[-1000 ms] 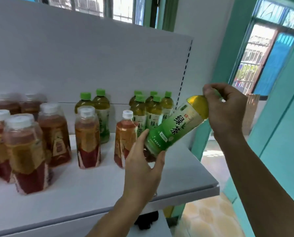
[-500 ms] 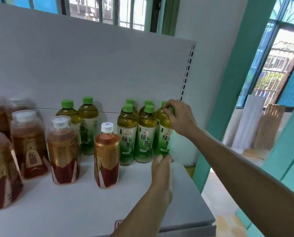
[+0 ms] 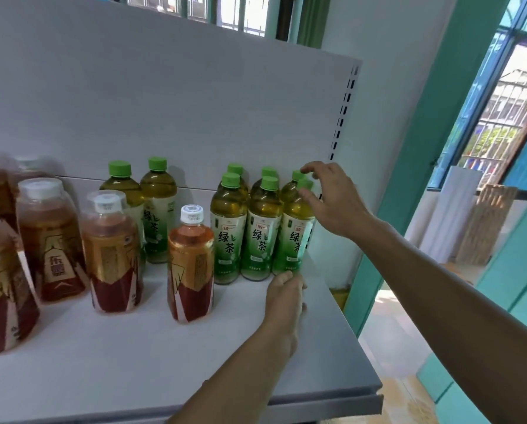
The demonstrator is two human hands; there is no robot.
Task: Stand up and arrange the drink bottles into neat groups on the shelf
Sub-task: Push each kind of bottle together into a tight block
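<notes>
On the white shelf (image 3: 164, 356) several green tea bottles stand upright in a tight group at the right; the front right one (image 3: 294, 237) is just placed. Two more green tea bottles (image 3: 156, 209) stand apart further left. My right hand (image 3: 332, 203) hovers beside that bottle's green cap, fingers spread, holding nothing. Low down, my left hand (image 3: 285, 304) has its fingertips at the same bottle's base; whether they touch it is unclear. An amber tea bottle with a white cap (image 3: 190, 267) stands just left of the green group.
Several larger brown tea bottles (image 3: 112, 255) stand on the left half of the shelf. A white back panel (image 3: 194, 111) rises behind. The shelf's right edge ends near a teal door frame (image 3: 415, 179); floor lies beyond.
The tilted green tea bottle held in both hands was stood upright at the right of the green group. My right hand has since opened and lifted off its cap.
</notes>
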